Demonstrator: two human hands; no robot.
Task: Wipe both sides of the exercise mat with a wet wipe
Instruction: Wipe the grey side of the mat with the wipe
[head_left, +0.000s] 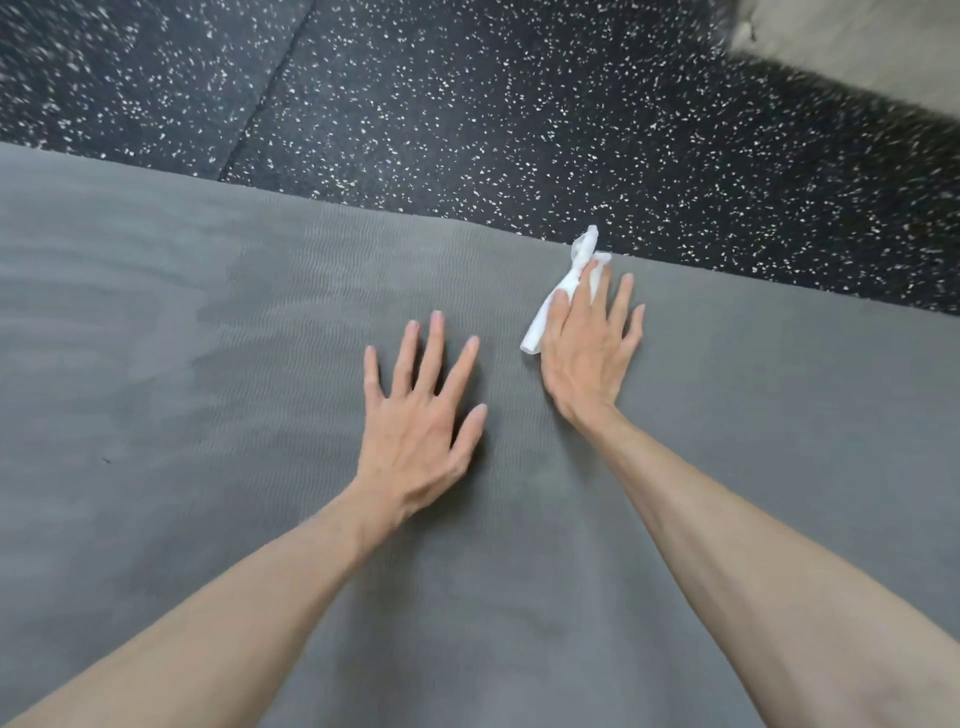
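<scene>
- Black speckled rubber floor (519, 104); grey exercise mat (208, 364) laid flat on it, far edge running left to right.
- L hand (415, 415): fingers spread straight, palm flat on mat, holds nothing.
- R hand (587, 353): straight fingers press white wet wipe (561, 296) onto mat nr far edge.
- Wipe bunched, long axis pointing away, slightly rightward, tip at mat edge.

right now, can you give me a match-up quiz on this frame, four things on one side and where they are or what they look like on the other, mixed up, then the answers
Things:
1. left hand
2. right hand
3. wet wipe
4. floor

Descriptions:
A. black with white specks, beyond the mat's far edge
B. white, crumpled, near the mat's far edge
C. flat on the grey mat, fingers spread, nothing under it
D. pressing the white sheet onto the mat

Pairs: 1-C, 2-D, 3-B, 4-A
</scene>
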